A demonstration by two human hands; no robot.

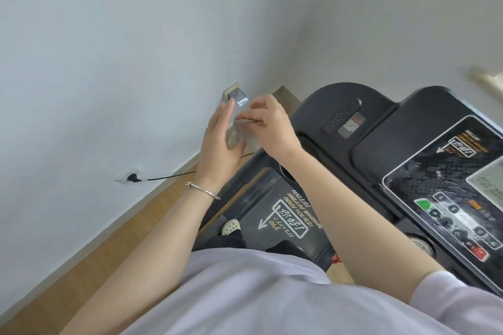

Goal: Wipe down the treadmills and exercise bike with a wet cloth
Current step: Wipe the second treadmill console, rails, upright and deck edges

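Here, raised together: left hand [220,144] flat-fingered, right hand [272,125] pinching a pale cloth [251,143].

The small pale see-through thing [237,140] is blurry and partly hidden behind the right hand [269,122]. The black treadmill control panel [446,198] runs off the right edge.
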